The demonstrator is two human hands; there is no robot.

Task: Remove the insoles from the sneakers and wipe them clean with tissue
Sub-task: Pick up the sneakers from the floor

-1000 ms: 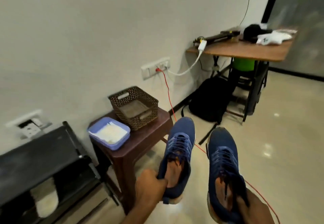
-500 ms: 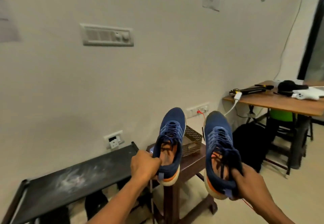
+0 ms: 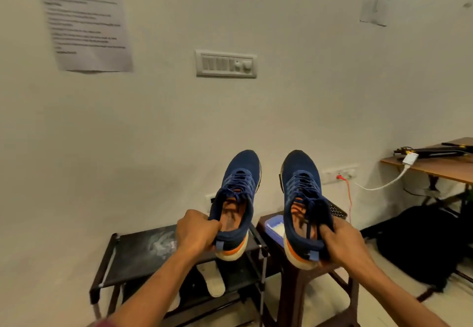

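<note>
I hold two navy sneakers with orange and white soles in the air, toes pointing away from me. My left hand [image 3: 197, 233] grips the heel collar of the left sneaker [image 3: 239, 193]. My right hand [image 3: 341, 242] grips the heel and side of the right sneaker [image 3: 302, 198]. An orange insole [image 3: 233, 215] shows inside the left sneaker, and another orange insole [image 3: 298, 218] shows inside the right one. A blue tray of white tissue [image 3: 275, 225] sits on the brown stool [image 3: 267, 220], mostly hidden behind the right sneaker.
A black shoe rack [image 3: 143, 255] stands low against the wall, with a pale shoe [image 3: 213, 279] on its lower shelf. A dark woven basket [image 3: 337, 210] sits on the stool. To the right are a black backpack [image 3: 419, 239] on the floor and a wooden table [image 3: 440, 166].
My view has tilted further up the wall. Both sneakers have been raised together and now sit side by side in front of the wall, held the same way.
</note>
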